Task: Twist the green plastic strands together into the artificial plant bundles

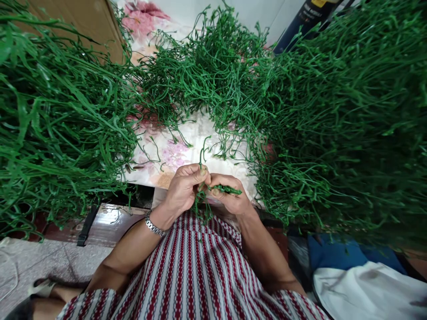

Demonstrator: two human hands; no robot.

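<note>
Floral cloth (pixel 193 129) as landmark. Left of it: a large heap of long green stems (pixel 60 106), overlapping the cloth's left side; behind that heap, at the cloth's far left corner, brown cardboard (pixel 100 26). At the cloth's near edge, left hand (pixel 182 184) (metal watch (pixel 154 224) on the wrist), thumb and finger pinched on a thin stem (pixel 200 156) that stands up toward the cloth's middle. Loose strands (pixel 203 209) dangle below the fingers. Just right, same edge: right hand (pixel 233 195), curled and clamped round a small green bundle (pixel 230 190), tips pointing right. Fingertips of both hands close together; contact between them, cannot tell. Across the cloth's far part, a middle heap (pixel 213 75). Beyond its far right corner, a dark cylinder (pixel 300 26), tilted. Right of cloth: biggest heap (pixel 347 120), blurred outward.
</note>
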